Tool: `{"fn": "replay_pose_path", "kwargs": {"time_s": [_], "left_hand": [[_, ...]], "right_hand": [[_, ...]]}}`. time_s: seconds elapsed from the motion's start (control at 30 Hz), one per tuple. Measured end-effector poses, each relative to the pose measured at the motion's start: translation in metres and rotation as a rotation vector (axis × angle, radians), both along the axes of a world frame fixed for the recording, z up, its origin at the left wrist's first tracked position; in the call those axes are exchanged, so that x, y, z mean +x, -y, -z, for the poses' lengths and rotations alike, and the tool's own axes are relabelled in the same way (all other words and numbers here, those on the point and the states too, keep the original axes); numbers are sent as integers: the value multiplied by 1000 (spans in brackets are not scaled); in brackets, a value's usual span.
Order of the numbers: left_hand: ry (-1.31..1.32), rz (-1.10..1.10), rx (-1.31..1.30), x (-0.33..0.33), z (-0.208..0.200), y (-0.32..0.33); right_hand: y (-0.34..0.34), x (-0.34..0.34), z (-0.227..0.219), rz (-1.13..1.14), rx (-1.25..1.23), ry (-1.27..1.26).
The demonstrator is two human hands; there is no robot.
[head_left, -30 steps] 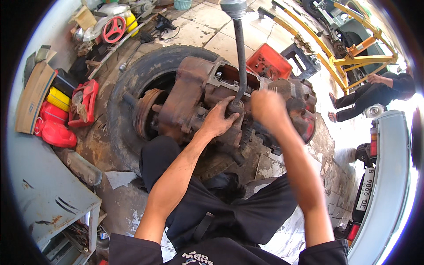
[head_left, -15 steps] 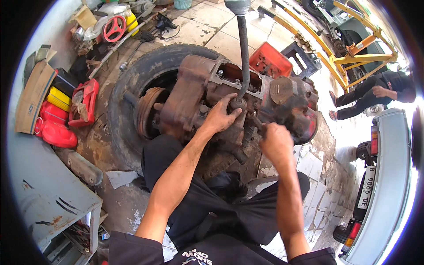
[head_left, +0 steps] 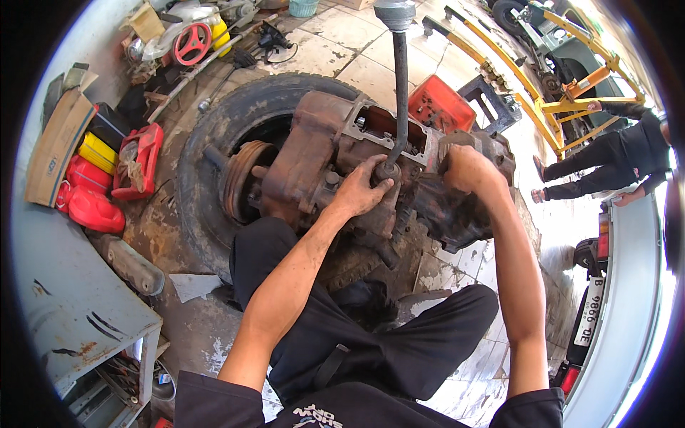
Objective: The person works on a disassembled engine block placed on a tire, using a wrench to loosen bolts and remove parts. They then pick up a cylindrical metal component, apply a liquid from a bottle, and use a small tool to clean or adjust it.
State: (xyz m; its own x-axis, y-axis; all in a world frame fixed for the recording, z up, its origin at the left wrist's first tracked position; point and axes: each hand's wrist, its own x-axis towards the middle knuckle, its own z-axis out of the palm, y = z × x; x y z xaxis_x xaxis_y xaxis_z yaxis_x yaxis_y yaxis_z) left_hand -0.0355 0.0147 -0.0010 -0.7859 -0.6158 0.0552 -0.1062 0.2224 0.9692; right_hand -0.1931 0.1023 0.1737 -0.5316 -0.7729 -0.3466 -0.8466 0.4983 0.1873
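A rusty brown gearbox (head_left: 307,135) lies before me, with an open, rectangular top showing gears inside. From it rises a long dark gear lever (head_left: 402,85) with a grey knob at the far end. My left hand (head_left: 360,187) is closed round the round cap at the lever's bent foot. Over the dark housing (head_left: 451,210) at the gearbox's right end, my right hand (head_left: 474,171) is closed, fingers curled downward. What those fingers hold is hidden by the hand.
Behind the gearbox lies a large tyre (head_left: 203,135). Beyond it stand a red crate (head_left: 442,107) and a yellow hoist frame (head_left: 546,107). Red canisters (head_left: 95,214) and a grey metal cabinet (head_left: 93,307) are on the left. A co-worker (head_left: 614,153) stands at right near a grey vehicle (head_left: 621,307).
My right hand has moved up and right from beside the lever's foot to over the right-end housing. The left hand keeps its hold. The co-worker's arms have shifted.
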Motion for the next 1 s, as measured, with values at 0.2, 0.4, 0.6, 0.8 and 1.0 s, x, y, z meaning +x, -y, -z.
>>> {"fn": "replay_pose_path", "kwargs": {"time_s": [0.2, 0.4, 0.6, 0.8, 1.0], "left_hand": [[40, 42, 9, 0, -13, -2], [56, 19, -2, 7, -4, 1], [-11, 77, 75, 1, -2, 4], [-22, -1, 22, 4, 5, 1], [30, 45, 74, 1, -17, 0]], "right_hand": [[47, -56, 2, -493, 498, 38], [52, -4, 18, -322, 359, -62], [-36, 101, 75, 4, -231, -177], [-53, 117, 103, 208, -336, -103], [-70, 74, 16, 111, -265, -60]]}}
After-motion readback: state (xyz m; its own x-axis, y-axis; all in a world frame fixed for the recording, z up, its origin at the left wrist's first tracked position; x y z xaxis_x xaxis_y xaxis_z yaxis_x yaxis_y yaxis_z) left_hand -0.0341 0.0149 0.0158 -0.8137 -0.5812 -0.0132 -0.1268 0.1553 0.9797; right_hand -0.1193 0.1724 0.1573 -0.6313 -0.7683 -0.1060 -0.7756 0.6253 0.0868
